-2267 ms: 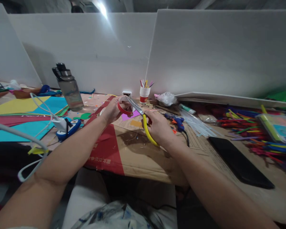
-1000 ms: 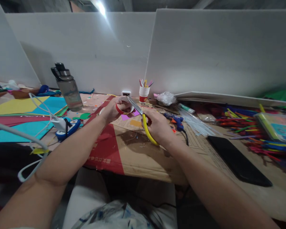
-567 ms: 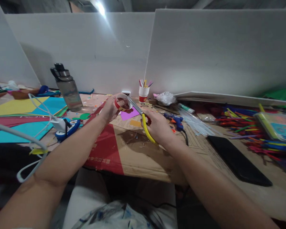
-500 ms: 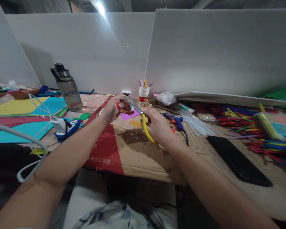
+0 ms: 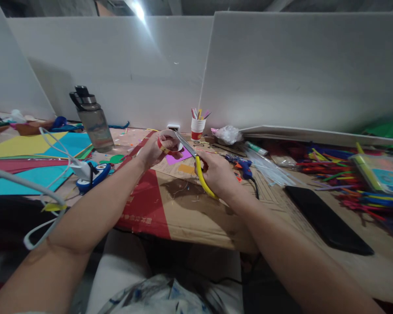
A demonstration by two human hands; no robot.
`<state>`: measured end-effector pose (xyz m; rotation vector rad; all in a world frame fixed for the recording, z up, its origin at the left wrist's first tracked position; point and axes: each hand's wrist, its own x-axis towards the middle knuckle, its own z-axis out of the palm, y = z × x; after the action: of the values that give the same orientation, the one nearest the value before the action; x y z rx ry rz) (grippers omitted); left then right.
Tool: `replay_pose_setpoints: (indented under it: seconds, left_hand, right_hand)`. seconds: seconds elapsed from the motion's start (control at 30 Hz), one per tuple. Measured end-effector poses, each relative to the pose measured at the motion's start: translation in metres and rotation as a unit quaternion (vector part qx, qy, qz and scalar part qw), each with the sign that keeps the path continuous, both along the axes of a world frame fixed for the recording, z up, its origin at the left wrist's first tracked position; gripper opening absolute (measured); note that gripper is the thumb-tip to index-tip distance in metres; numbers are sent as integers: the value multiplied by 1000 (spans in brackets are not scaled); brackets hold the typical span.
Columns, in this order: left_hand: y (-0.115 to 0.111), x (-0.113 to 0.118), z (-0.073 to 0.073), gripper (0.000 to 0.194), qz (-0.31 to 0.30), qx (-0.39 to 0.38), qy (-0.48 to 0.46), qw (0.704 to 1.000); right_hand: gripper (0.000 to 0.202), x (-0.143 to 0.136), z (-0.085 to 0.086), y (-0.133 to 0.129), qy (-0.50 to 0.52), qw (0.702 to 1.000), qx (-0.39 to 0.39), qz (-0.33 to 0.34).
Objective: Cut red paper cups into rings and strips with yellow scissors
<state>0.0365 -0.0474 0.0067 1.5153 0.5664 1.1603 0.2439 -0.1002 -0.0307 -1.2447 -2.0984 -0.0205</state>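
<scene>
My left hand (image 5: pixel 151 151) grips a red and white paper cup (image 5: pixel 164 147), which looks cut down to a short ring, its open end turned toward me. My right hand (image 5: pixel 218 173) is closed around yellow-handled scissors (image 5: pixel 203 182). The scissors' metal blades point up and left, and their tips reach the cup's rim; whether they bite into the paper I cannot tell. Both hands are above the cardboard-covered table (image 5: pixel 196 222). Beneath the cup lie a purple paper piece (image 5: pixel 178 158) and an orange one (image 5: pixel 186 168).
A water bottle (image 5: pixel 96 128) and coloured sheets (image 5: pixel 22 176) are on the left. Behind the hands stands a stack of paper cups (image 5: pixel 198 128) holding pens. To the right lie a blue glue gun (image 5: pixel 245 168), clear sticks (image 5: pixel 270 168), a black phone (image 5: pixel 327 220) and pipe cleaners (image 5: pixel 330 168).
The cup has turned slightly in my left hand, showing more of its rim, and that hand has shifted a little left. The scissors stay at nearly the same spot.
</scene>
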Motion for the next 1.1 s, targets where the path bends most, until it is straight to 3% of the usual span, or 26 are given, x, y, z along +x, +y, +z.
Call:
replay_pose_setpoints:
  seconds: [0.1,0.3,0.6,1.1]
  left_hand:
    - [2,-1,-1,31,-4,2,-8,1000]
    - [8,-2,-4,28,72,8,-74,995]
    - [0,6,-7,32,15,16,-32,999]
    - [0,2,-2,29,6,-19,-9,1000]
  right_hand:
    - [38,0,1,0,10,1000,4,13]
    - [34,0,1,0,13,1000,-2,7]
    - [39,0,-6,3,7,1000,-12,-19]
    - [30,0,1,-1,2,1000,3,2]
